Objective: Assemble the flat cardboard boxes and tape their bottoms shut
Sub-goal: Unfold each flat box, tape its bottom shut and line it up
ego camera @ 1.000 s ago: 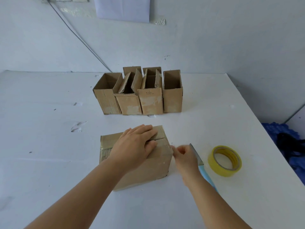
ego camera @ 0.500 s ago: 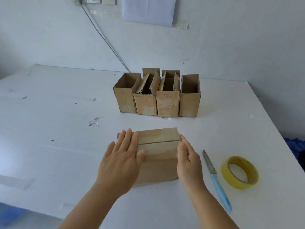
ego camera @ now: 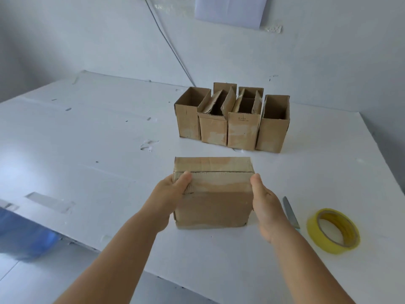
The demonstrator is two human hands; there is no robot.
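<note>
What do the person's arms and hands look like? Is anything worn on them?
Both forearms are bare as far as the picture shows; no sleeve comes into view. The left hand and the right hand wear no gloves, and no ring, watch or bracelet shows. The nails that show are short and unpainted.

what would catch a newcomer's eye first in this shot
First, the closed cardboard box at the table's centre, gripped on either side by the left hand and right hand. Behind it stands a row of open boxes; a yellow tape roll and a knife lie to the right.
</note>
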